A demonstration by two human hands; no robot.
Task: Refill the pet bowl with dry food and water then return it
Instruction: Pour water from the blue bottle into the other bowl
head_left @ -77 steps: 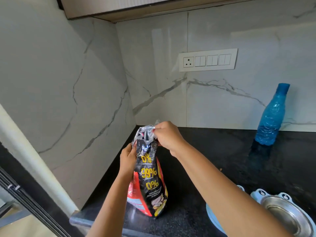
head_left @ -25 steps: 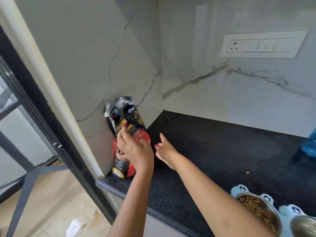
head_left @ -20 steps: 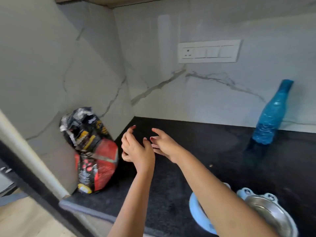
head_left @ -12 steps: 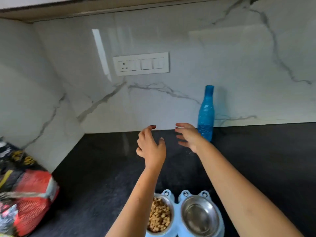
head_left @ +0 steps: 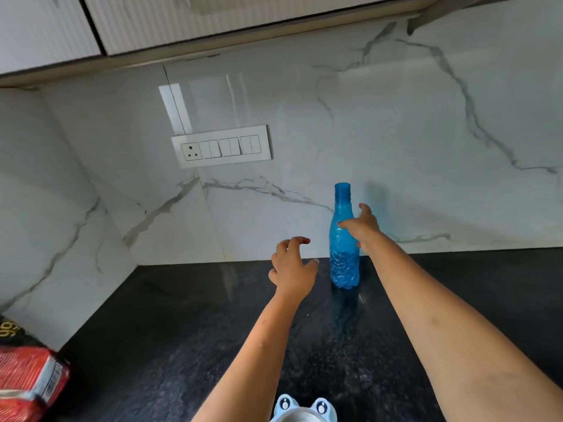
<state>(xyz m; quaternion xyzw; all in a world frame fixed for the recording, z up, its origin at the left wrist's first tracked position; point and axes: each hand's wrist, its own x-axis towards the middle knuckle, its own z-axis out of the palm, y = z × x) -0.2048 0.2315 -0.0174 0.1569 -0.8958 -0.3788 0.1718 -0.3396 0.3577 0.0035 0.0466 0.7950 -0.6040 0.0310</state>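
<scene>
The right hand (head_left: 362, 228), right of centre in the frame, is spread open at the shoulder of the blue bottle (head_left: 344, 263). Its fingers reach across the front of the bottle's upper body and its thumb stands up clear on the right side, so the hand brackets the bottle without closing round it; whether the fingertips touch the plastic cannot be told. The left hand (head_left: 292, 269) hovers lower and just left of the bottle, fingers loosely curled, holding nothing and touching nothing. The bottle stands upright at the back of the dark worktop (head_left: 182, 330), close to the marble wall (head_left: 396, 147), its long axis vertical and its cap (head_left: 342, 190) higher than the right thumb. Of the 2 hands the right is the nearer, at the bottle's upper half, while the left is beside its lower half. By my reading the step in hand is fetching the water, and the coming move calls for the right hand to close sideways round the upright body and lift straight up, leaving the left free for the cap. The pet bowl (head_left: 303, 409) shows only as a pale rim at the bottom edge, centre, well apart from the bottle. The red and black food bag (head_left: 27, 379) lies at the lower left edge, away from both hands
</scene>
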